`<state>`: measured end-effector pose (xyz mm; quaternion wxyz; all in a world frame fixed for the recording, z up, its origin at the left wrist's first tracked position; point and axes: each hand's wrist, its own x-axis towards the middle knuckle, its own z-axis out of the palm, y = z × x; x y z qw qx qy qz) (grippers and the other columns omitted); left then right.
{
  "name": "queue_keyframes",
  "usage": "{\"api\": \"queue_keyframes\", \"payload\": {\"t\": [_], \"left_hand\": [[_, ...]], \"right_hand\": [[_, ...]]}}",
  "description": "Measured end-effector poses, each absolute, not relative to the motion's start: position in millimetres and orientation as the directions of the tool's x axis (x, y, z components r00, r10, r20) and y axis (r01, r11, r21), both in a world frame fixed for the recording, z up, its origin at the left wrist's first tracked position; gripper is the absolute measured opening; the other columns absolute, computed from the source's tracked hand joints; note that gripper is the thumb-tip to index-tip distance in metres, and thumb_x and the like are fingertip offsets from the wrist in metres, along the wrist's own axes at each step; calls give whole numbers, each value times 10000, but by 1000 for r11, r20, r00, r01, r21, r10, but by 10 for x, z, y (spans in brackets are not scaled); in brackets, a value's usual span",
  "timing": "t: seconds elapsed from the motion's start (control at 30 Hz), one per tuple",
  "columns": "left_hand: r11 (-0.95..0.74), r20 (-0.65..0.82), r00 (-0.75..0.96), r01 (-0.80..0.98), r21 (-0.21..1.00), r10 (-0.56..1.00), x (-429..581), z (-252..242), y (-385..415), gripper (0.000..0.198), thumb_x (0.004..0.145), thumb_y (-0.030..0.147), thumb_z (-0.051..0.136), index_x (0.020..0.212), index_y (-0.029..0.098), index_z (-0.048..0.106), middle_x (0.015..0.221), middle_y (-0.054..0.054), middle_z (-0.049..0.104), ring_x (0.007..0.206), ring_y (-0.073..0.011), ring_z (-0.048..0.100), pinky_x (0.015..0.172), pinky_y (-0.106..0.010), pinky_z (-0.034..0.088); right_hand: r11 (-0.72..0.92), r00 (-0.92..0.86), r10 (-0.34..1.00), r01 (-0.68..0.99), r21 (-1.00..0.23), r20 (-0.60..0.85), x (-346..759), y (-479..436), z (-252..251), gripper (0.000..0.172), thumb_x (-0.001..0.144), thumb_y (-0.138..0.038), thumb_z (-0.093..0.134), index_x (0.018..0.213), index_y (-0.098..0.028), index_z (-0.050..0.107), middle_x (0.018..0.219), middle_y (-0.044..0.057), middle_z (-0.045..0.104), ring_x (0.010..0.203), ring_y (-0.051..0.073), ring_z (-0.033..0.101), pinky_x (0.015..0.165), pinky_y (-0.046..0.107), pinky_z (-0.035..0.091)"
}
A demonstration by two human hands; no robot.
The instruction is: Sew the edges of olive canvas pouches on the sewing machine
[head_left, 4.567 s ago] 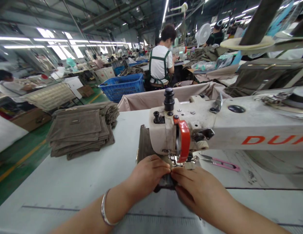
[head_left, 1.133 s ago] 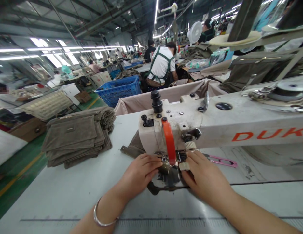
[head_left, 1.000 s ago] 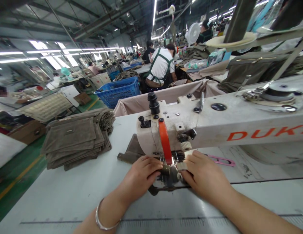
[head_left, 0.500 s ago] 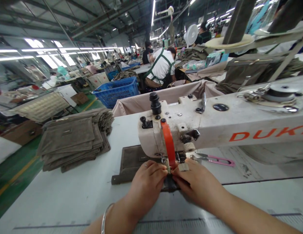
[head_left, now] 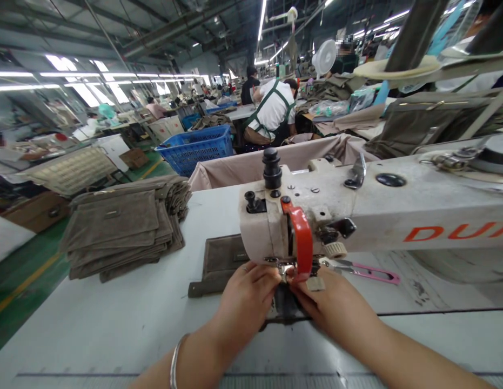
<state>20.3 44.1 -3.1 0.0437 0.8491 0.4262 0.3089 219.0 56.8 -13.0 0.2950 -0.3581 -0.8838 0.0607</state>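
A grey-brown fabric piece point(head_left: 222, 255) with a stitched panel lies under the head of a white sewing machine point(head_left: 368, 208). My left hand point(head_left: 248, 296) is closed, its fingertips pinching the fabric just left of the presser foot point(head_left: 287, 270). Opposite it, my right hand point(head_left: 338, 302) is closed on the same fabric, its fingers partly hidden behind the red-orange guard point(head_left: 303, 243). Between the hands, the fabric's near edge shows dark on the machine bed. What exactly the fingertips press is hidden. Pink-handled thread snips point(head_left: 375, 272) lie right of the needle area.
A stack of similar fabric pieces point(head_left: 117, 221) sits on the left of the white table point(head_left: 125, 324). Behind the machine hangs a pinkish cloth bin point(head_left: 227, 170), with a blue plastic basket point(head_left: 198, 148) beside it. A person in a white shirt point(head_left: 273, 108) bends over farther back.
The camera view has shifted, so the machine appears farther right. The red-orange guard shows more of its broad face. Both hands stay at the presser foot, holding the fabric.
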Motion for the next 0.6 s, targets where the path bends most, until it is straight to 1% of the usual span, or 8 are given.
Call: {"api": "queue_keyframes", "payload": {"t": [0.17,0.27,0.43,0.6], "left_hand": [[-582,476,403,745,326,782,204,-58,493,132,888,120,580,895,201,684,891,-43,726,854,-206,667,830,-347,550],[-577,484,395,753,316,781,208,-68,500,129,880,112,589,892,193,689,907,-50,729,869,-210,666,842,-354,546],[-568,477,387,756,326,789,216,-70,509,137,874,109,587,878,198,691,898,-44,735,824,-215,671,799,-370,553],[-566,507,368,760,319,780,218,-88,512,141,886,130,576,855,203,692,864,-42,734,804,-212,668,783,-369,556]], "right_hand": [[710,-550,697,616,-340,461,2180,594,-152,221,906,-118,469,1006,-178,657,952,100,668,906,234,605,797,379,528],[698,-540,709,632,-337,454,2172,599,-161,222,914,-118,459,1012,-166,652,946,108,659,896,236,599,788,375,527],[688,-541,718,647,-329,438,2165,596,-177,208,910,-119,473,1002,-171,653,946,101,651,901,232,591,791,360,516],[685,-539,715,669,-290,445,2156,587,-175,201,892,-106,495,977,-183,660,929,89,654,891,223,596,780,336,510]]}}
